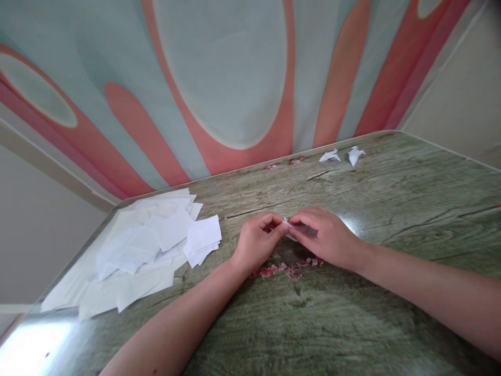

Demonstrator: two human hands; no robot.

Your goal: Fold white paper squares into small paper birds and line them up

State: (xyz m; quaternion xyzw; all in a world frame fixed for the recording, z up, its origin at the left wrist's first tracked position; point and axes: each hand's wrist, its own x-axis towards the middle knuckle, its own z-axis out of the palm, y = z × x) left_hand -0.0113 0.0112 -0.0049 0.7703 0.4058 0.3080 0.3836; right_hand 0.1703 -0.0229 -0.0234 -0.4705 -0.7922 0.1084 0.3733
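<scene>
A wood-grain surface [391, 209] adjoins a coral-and-teal patterned backdrop [223, 62]. The left hand [258, 240] and right hand [329, 236] pinch a small paper piece [287, 221] mid-surface — fingers obstruct most of it; its fold stage cannot be determined. One folded figure [331, 155] and a second figure [355, 155], apparently complete, sit near the far edge. Apparently unprocessed stock lies left of the hands: a small stack [203, 236] beside a spread pile of sheets [136, 250].
</scene>
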